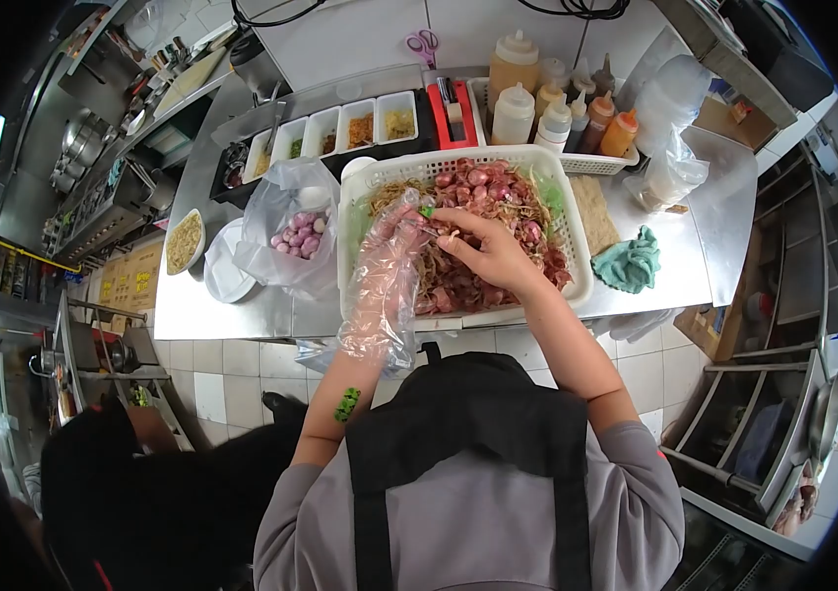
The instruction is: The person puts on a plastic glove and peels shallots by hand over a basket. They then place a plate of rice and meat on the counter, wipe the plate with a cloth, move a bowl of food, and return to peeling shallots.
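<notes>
A white plastic basket [580, 258] holds many red shallots [483, 182] with dry roots and skins. Over its left half, my left hand [401, 229] wears a clear plastic glove that reaches down the forearm. Its fingers are closed on something I cannot make out. My right hand [483, 248] is bare and meets the left one, thumb and fingers pinched together on something small and hidden. Left of the basket, a clear plastic bag [266, 258] stands open with peeled purple shallots [299, 234] inside.
Behind the basket are a tray of condiment tubs [361, 125] and a basket of squeeze bottles [513, 116]. A green cloth [628, 261] lies at the right. A bowl [185, 242] and white lids [230, 264] sit at the left. Another person [163, 492] in black is at lower left.
</notes>
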Demonstrator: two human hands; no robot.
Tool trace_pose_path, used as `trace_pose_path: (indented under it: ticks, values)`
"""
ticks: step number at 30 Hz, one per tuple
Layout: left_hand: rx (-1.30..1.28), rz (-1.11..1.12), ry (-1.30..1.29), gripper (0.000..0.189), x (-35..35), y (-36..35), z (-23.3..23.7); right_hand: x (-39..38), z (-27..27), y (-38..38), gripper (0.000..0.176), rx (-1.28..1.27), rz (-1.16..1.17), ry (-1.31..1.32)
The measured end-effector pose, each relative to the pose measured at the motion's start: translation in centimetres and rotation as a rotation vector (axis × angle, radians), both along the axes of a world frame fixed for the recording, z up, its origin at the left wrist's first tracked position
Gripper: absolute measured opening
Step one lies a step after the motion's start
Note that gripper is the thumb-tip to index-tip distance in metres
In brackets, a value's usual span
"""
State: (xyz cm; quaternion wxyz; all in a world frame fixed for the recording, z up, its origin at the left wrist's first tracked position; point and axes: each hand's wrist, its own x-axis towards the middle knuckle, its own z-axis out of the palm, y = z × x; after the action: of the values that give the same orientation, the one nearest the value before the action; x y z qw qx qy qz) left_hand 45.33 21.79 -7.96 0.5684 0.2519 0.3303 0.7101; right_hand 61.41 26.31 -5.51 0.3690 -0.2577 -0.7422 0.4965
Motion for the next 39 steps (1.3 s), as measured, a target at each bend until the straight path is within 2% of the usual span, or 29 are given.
trace_pose_path:
  ticks: [3, 8, 11, 13, 14, 17, 19, 20, 24, 26, 28, 30, 33, 36, 39]
  values:
    - [-0.107, 0.030, 0.009, 0.024, 0.3, -0.3, 1.2, -0.3, 0.2, 0.0, 0.028, 0.023, -0.025, -0.027]
    - [-0.066, 0.006, 0.044, 0.023, 0.2, -0.3, 1.0, -0.8, 0.2, 0.2, 0.020, 0.156, -0.082, 0.003]
    - [-0.083, 0.000, 0.101, 0.023, 0.4, -0.4, 1.3, -0.5, -0.4, 0.5, 0.018, 0.048, -0.054, 0.014]
    - [-0.081, -0.012, 0.132, 0.024, 0.9, -0.6, 2.2, -0.2, -0.4, 0.7, 0.017, -0.159, 0.014, 0.124]
    - [-0.105, -0.007, 0.172, 0.026, 1.4, -0.9, 3.2, 0.0, -0.4, 0.7, 0.017, -0.157, 0.009, 0.125]
    - [-0.109, -0.015, 0.163, 0.028, 1.6, -0.9, 3.3, 0.3, -0.4, 0.8, 0.019, -0.212, -0.015, 0.116]
    - [-0.089, -0.027, 0.117, 0.028, 1.2, -0.9, 3.0, 0.3, -0.8, 1.0, 0.021, -0.045, -0.138, 0.083]
    - [-0.055, -0.062, 0.044, 0.027, 1.1, -1.0, 3.0, 0.4, -0.7, 1.0, 0.021, -0.043, -0.138, 0.083]
    - [-0.016, -0.116, -0.082, 0.026, 0.7, -1.0, 2.9, 0.6, -0.6, 0.9, 0.028, -0.154, -0.121, 0.109]
    - [-0.024, -0.086, -0.063, 0.024, 0.7, -1.1, 3.0, 0.6, -0.9, 0.9, 0.031, -0.193, -0.090, 0.138]
    - [-0.033, -0.058, -0.044, 0.022, 0.9, -1.2, 3.1, 0.5, -0.9, 0.9, 0.036, -0.008, -0.074, 0.106]
    - [-0.089, 0.032, 0.109, 0.022, 1.5, -1.2, 3.3, 0.6, -0.6, 0.8, 0.036, -0.012, -0.072, 0.071]
    - [-0.110, 0.040, 0.113, 0.023, 1.3, -1.1, 3.1, 0.7, -0.4, 0.7, 0.036, -0.017, -0.059, 0.034]
    - [-0.056, -0.038, 0.027, 0.025, 0.3, -1.3, 2.5, 1.0, 0.2, 0.5, 0.037, -0.008, 0.011, 0.011]
    - [-0.060, -0.106, 0.047, 0.026, -0.1, -1.4, 2.1, 1.1, 0.2, 0.4, 0.039, 0.015, 0.074, -0.002]
